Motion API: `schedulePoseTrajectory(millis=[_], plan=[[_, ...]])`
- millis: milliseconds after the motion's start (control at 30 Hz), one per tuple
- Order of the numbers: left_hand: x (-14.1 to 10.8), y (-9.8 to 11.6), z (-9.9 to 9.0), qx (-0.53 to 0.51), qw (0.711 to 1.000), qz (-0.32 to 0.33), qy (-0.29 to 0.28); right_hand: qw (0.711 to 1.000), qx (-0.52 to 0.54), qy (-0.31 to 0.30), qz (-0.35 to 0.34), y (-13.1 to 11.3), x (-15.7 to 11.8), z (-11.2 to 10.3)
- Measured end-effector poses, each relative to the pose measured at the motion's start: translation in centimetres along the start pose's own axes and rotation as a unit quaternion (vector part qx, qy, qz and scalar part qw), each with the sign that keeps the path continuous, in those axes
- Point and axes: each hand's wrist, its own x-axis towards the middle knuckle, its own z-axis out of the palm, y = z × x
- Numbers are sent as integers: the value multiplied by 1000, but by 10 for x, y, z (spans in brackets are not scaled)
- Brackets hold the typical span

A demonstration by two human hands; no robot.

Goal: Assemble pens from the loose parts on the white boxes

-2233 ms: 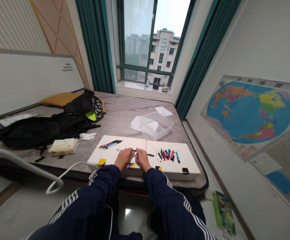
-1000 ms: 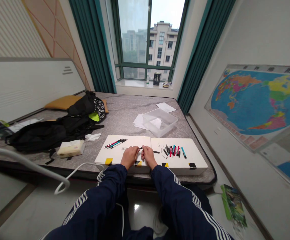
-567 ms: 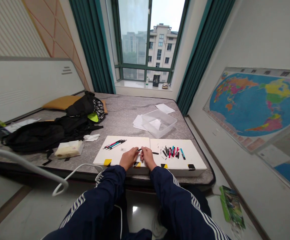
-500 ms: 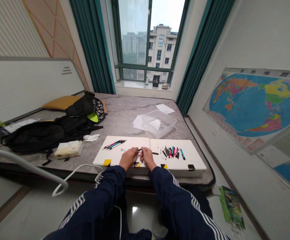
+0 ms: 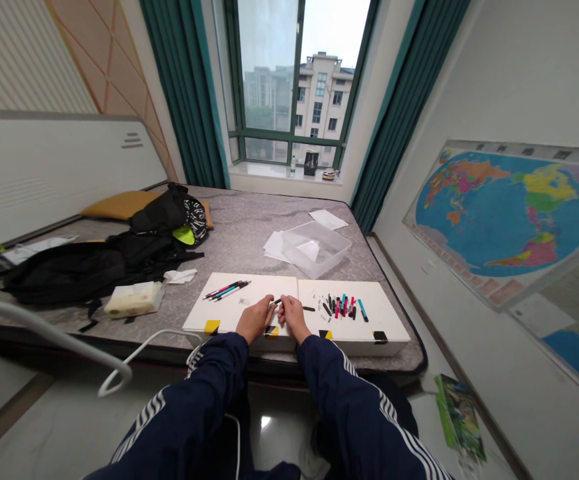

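In a bedroom with a tall green-framed window [image 5: 289, 87], teal curtains [image 5: 184, 93] at its side and a world map [image 5: 504, 213] on the right wall, a wide grey mattress [image 5: 249, 220] under nearly everything. Far on this mattress, a clear plastic box [image 5: 316, 249] beside loose white paper [image 5: 275, 245]. On the left part, a black backpack [image 5: 64, 273] and, nearer, a tissue pack [image 5: 134, 300]. Near the front edge, two white boards [image 5: 239, 320] side by side, edges touching, with bits of yellow tape [image 5: 212, 326] and black tape [image 5: 380, 337] along the front. On the left board, a few slim pens [image 5: 226, 289] in a tight row, nearly parallel. On the right board, a crowd of black, pink and blue pen parts [image 5: 344, 307], and one loose black piece [image 5: 309, 308] near the seam. At the seam, both hands close together, resting low over the boards, dark striped sleeves [image 5: 184, 407] behind them. Left hand [image 5: 256, 319] half closed, fingers curled, pinching a slim dark pen [image 5: 275, 302]. Right hand [image 5: 293, 317] also half closed, fingertips on the same pen, which lies almost level, just above the left board, close to the seam.
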Motion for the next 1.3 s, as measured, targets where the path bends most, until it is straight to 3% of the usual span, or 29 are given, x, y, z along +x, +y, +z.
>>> schedulePoseTrajectory(millis=[267,833,1100,1300], plan=[[3,3,-6,48,997,45,39,1000,14,2,8,1,1,0],[1,0,-2,-2,1000,4,-8,1000,16,5,7,-3,0,0],[4,2,-7,50,995,66,59,999,35,9,14,-3,0,1],[5,1,-4,4,995,75,58,999,39,6,8,-2,-1,2]])
